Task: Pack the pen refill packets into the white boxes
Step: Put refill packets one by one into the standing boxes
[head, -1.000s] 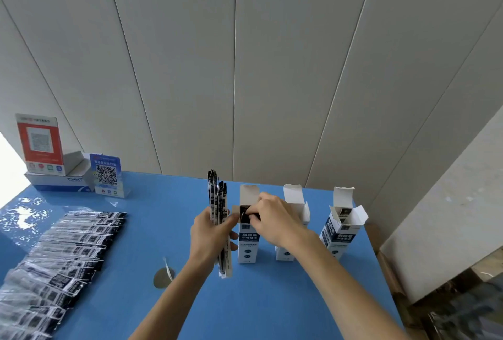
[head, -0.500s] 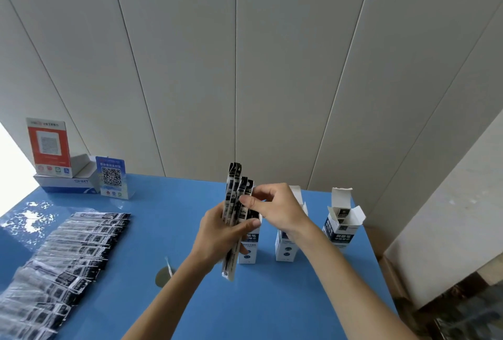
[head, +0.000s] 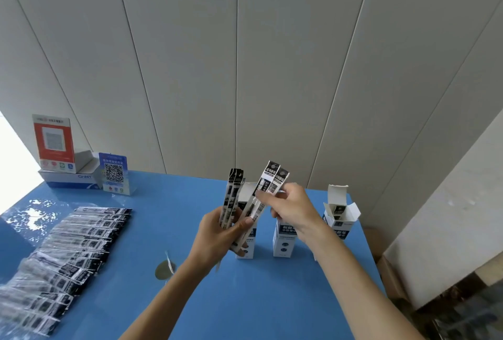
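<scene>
left hand (head: 217, 233) is clamped round a bunch of refill packets (head: 231, 198) while the right hand (head: 292, 210) pinches 2 packets (head: 268, 190) fanned off it, probably to drop into the open white boxes (head: 283, 239) standing near the table's (head: 245, 298) far right edge

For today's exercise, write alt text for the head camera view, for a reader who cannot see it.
Over a blue table, the left hand holds a bunch of pen refill packets upright while the right hand pulls two packets from it. Three open white boxes stand behind, and more packets lie fanned at left.
</scene>
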{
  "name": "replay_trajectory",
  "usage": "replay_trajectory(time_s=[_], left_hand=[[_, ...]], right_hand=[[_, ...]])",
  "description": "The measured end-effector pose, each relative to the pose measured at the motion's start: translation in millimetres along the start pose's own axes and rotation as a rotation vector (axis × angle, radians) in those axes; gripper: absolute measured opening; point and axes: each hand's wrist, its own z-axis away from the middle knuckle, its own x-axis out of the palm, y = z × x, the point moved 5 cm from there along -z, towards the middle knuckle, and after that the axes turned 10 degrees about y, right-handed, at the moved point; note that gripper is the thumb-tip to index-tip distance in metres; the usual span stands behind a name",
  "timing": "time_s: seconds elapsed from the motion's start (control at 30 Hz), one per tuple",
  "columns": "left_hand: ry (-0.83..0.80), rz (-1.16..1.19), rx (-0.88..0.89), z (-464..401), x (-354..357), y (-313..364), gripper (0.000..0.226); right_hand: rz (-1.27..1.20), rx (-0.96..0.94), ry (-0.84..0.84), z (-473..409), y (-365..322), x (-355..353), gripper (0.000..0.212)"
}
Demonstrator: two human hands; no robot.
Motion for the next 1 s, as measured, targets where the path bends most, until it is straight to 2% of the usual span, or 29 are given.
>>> replay_trajectory(time_s=[0.07, 0.17, 0.23, 0.3, 0.37, 0.43, 0.8, 1.0], left_hand=[[-0.017, -0.041, 0.031, -2.4, -1.0, -0.4, 0.026], [-0.022, -0.023, 0.014, -4.1, -3.3, -0.4, 0.020], [0.006, 0.023, -0.024, -6.6, -8.1, -0.8, 0.020], [0.095, 0.061, -0.074, -12.0, -18.8, -6.8, 0.019], [0.204, 0.054, -0.117, -17.0, -31.6, -16.3, 0.021], [0.243, 0.036, -0.145, -19.3, -36.6, -24.0, 0.023], [0.158, 0.017, -0.200, -29.1, -13.0, -26.5, 0.033], [0.154, 0.038, -0.199, -32.2, -9.3, -26.0, 0.031]], right_hand=[[0.060, -0.007, -0.058, 0.8, 1.4, 2.9, 0.019], [0.064, -0.030, -0.026, -0.4, -0.5, 0.7, 0.019], [-0.014, -0.033, 0.072, -3.6, -3.1, -6.5, 0.027], [-0.105, -0.076, 0.237, -7.9, -9.0, -20.4, 0.027], [-0.123, -0.153, 0.375, -12.5, -15.7, -34.9, 0.025], [-0.110, -0.204, 0.438, -15.8, -20.6, -44.3, 0.031], [-0.107, -0.217, 0.287, -23.1, -14.3, -25.3, 0.016], [-0.065, -0.200, 0.235, -19.9, -14.6, -16.4, 0.024]])
